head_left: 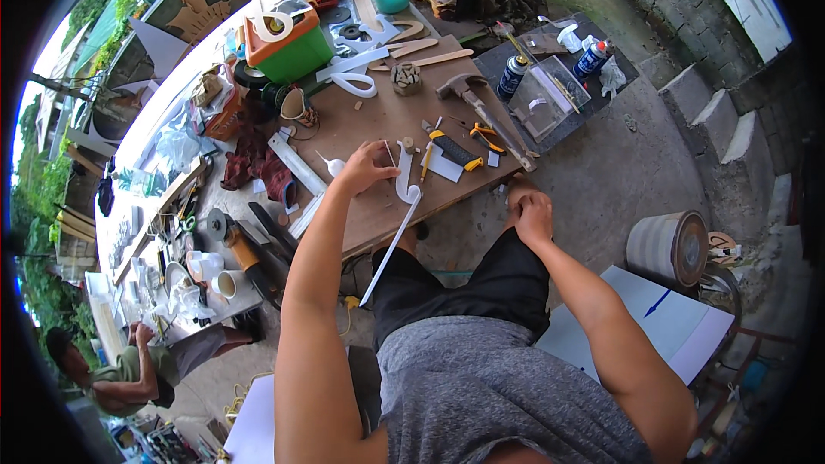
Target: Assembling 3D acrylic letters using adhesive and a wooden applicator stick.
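Observation:
My left hand is over the near edge of the brown worktable, fingers bent and closed on a thin pale stick. Beside it lies a white curved cutout with a hooked end. A long narrow white strip runs from that hook over the table edge toward my lap. A white squeeze bottle with a thin nozzle stands left of this hand. My right hand rests at my right knee with its fingers curled in, and nothing shows in it.
Right of the cutout lie a yellow-black cutter, pliers and a hammer. Spray cans stand at the far right. An angle grinder lies on the left table. Another person is at lower left.

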A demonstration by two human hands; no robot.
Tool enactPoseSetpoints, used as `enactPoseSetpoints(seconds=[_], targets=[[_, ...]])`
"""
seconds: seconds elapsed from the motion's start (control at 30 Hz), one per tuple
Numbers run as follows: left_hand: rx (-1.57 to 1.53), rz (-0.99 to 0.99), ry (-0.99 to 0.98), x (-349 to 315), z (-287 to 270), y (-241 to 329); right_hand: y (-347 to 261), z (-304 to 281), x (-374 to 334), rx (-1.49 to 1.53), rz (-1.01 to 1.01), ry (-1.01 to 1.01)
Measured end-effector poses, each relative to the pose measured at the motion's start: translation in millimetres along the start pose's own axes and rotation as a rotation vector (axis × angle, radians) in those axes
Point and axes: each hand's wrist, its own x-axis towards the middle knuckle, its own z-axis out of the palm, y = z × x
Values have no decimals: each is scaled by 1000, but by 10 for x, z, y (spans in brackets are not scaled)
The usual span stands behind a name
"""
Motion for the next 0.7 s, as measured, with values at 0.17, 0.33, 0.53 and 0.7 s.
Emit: enactPoseSetpoints(seconds=[0.17, 0.33, 0.53, 0.7], targets=[[-25, -33, -23, -22, -9, 63, 15, 4, -5, 12, 0, 8], [-31, -37, -28, -27, -14, 67, -21, -23, 4, 32, -10, 16], [-17, -17, -7, -32, -1, 52, -25, -36, 13, 12, -13, 9], [-18, -24, -35, -39, -13, 102, 10, -26, 15, -11, 11, -40]])
